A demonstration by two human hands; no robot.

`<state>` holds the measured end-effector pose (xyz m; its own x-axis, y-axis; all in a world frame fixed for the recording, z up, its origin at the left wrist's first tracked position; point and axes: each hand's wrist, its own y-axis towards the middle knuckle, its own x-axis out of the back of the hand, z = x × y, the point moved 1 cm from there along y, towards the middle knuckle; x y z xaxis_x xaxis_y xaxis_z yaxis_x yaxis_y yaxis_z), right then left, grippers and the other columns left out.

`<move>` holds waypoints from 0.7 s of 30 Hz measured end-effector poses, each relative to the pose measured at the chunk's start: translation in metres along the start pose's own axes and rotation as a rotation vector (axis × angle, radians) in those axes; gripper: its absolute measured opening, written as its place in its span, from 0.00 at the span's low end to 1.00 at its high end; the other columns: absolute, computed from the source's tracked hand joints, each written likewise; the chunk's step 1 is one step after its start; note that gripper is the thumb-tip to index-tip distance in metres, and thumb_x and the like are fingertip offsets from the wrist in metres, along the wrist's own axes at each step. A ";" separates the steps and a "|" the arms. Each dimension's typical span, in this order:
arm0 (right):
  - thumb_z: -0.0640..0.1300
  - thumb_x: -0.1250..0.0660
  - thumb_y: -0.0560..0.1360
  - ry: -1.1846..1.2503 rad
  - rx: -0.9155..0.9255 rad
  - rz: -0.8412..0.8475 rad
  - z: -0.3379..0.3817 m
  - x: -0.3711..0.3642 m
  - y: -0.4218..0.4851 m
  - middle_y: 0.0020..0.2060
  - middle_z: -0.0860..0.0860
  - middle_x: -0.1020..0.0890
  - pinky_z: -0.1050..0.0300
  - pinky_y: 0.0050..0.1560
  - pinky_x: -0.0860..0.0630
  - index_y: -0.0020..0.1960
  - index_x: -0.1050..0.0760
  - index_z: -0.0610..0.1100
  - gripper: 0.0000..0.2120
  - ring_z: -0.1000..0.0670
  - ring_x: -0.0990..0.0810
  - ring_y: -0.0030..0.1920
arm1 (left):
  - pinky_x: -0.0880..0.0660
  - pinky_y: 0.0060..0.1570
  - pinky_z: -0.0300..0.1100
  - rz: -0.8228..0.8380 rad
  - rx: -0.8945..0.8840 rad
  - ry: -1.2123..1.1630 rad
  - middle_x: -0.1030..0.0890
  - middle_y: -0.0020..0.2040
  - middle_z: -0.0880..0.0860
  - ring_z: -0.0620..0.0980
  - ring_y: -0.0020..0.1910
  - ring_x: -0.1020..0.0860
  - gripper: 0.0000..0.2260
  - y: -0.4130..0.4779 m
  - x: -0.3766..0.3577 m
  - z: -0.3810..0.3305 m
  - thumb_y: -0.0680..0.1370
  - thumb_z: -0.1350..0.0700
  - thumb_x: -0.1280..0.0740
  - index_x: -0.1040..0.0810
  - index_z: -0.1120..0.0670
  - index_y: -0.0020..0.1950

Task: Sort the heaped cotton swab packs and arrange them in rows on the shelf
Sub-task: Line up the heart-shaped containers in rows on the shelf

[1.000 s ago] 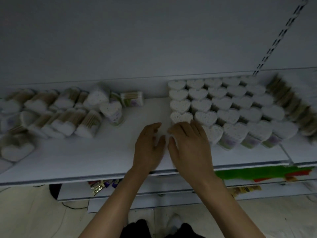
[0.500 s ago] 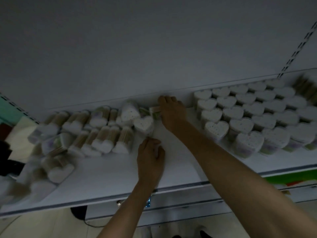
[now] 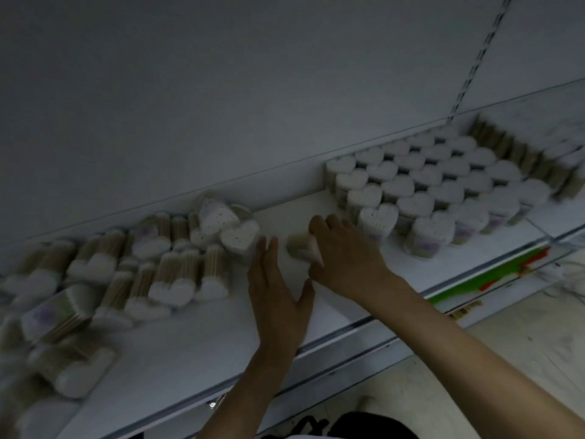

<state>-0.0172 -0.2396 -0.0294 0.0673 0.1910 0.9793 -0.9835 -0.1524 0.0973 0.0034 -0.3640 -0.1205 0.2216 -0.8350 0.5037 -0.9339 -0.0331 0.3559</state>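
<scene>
My right hand (image 3: pixel 345 255) grips one cotton swab pack (image 3: pixel 300 247) just above the white shelf (image 3: pixel 196 340), midway between the two groups. My left hand (image 3: pixel 277 293) lies flat beside it, fingers straight and spread, holding nothing. Heart-shaped packs stand upright in neat rows (image 3: pixel 437 185) on the right part of the shelf. A loose heap of packs (image 3: pixel 126 270), most lying on their sides, covers the left part.
The shelf's grey back panel (image 3: pixel 221 106) rises behind everything, with a slotted upright (image 3: pixel 474 61) at the right. A green and red price strip (image 3: pixel 493 274) runs along the front edge. More brown-stemmed packs (image 3: pixel 538 156) sit at the far right. A lower shelf and floor lie below.
My right hand came back from the heap's rear with a pack toward the rows. My left hand opened flat and moved a little right. The view tilted.
</scene>
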 end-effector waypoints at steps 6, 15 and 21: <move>0.50 0.32 0.66 0.011 -0.019 -0.109 0.021 0.001 -0.038 0.48 0.43 0.22 0.58 0.32 0.39 0.59 0.24 0.40 0.24 0.42 0.22 0.43 | 0.21 0.47 0.43 0.259 0.033 -0.151 0.18 0.49 0.49 0.43 0.44 0.20 0.24 -0.003 0.002 -0.009 0.70 0.38 0.39 0.31 0.47 0.63; 0.45 0.22 0.64 -0.001 -0.089 -0.387 -0.021 -0.029 -0.079 0.56 0.39 0.20 0.53 0.46 0.24 0.58 0.20 0.42 0.23 0.41 0.23 0.53 | 0.24 0.44 0.43 0.302 -0.047 0.041 0.18 0.48 0.50 0.50 0.45 0.18 0.22 -0.010 -0.028 -0.020 0.70 0.51 0.25 0.30 0.47 0.60; 0.44 0.29 0.68 0.006 -0.079 -0.475 -0.072 -0.016 -0.087 0.54 0.40 0.20 0.52 0.49 0.31 0.55 0.22 0.39 0.17 0.42 0.26 0.52 | 0.28 0.61 0.53 0.375 -0.054 -0.022 0.37 0.73 0.48 0.50 0.67 0.30 0.47 -0.006 -0.051 -0.043 0.63 0.30 0.29 0.52 0.38 0.74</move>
<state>0.0550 -0.1601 -0.0662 0.5115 0.2273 0.8287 -0.8539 0.0267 0.5198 0.0102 -0.2981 -0.1146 -0.1394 -0.7955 0.5897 -0.9328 0.3054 0.1915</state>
